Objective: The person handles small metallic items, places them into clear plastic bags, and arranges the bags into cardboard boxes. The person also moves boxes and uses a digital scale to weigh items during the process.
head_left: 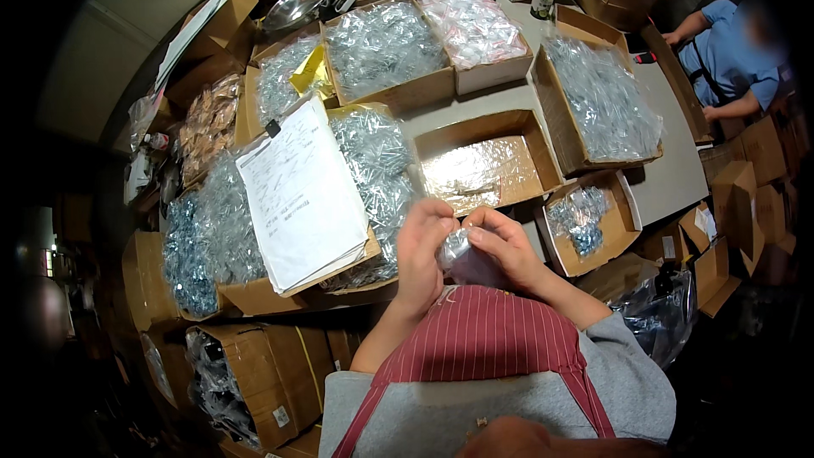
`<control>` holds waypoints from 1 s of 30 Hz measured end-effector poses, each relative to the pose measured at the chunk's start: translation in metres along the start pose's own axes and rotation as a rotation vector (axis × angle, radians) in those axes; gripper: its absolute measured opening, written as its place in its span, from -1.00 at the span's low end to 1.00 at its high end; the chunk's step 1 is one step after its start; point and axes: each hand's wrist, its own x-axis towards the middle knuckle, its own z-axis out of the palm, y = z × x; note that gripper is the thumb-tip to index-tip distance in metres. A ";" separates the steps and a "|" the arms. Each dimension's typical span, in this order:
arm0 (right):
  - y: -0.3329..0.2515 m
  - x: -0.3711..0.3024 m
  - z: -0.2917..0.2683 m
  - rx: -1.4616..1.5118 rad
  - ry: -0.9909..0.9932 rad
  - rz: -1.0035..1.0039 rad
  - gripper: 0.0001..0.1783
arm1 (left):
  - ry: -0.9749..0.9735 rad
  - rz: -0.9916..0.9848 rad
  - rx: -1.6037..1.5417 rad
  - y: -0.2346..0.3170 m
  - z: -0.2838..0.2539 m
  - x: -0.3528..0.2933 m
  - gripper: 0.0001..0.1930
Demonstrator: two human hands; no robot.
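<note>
My left hand and my right hand are close together in front of my apron. Between them is a small clear plastic bag, its upper edge pinched by the fingers of both hands. What the bag contains cannot be made out. Just beyond my hands lies a shallow cardboard box with shiny clear plastic over its bottom. To the left, a box of bagged metal screws or similar hardware reaches almost to my left hand. Right of my right hand, a smaller open box holds small bagged metal parts.
A clipboard with papers rests across the boxes at left. More bagged parts fill boxes at the back and right. A co-worker in blue is at the far right. Cardboard cartons stand below the table at left.
</note>
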 end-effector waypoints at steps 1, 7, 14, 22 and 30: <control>0.001 0.000 -0.003 -0.062 -0.032 -0.023 -0.76 | 0.019 -0.004 -0.015 -0.002 -0.001 0.002 -0.81; 0.015 -0.010 -0.036 -0.392 -0.075 -0.109 -0.75 | 0.037 -0.009 0.067 -0.019 -0.026 0.008 -0.83; -0.047 -0.032 -0.127 -0.077 0.647 -0.510 -0.80 | 0.007 -0.014 0.149 -0.029 -0.036 0.009 -0.83; -0.032 -0.056 -0.114 -1.454 -0.122 -0.111 -0.55 | -0.124 -0.014 0.526 -0.058 -0.028 0.016 -0.85; 0.059 -0.044 -0.120 -2.123 -0.132 -0.213 -0.22 | -0.125 0.544 1.372 -0.058 0.000 0.059 -0.71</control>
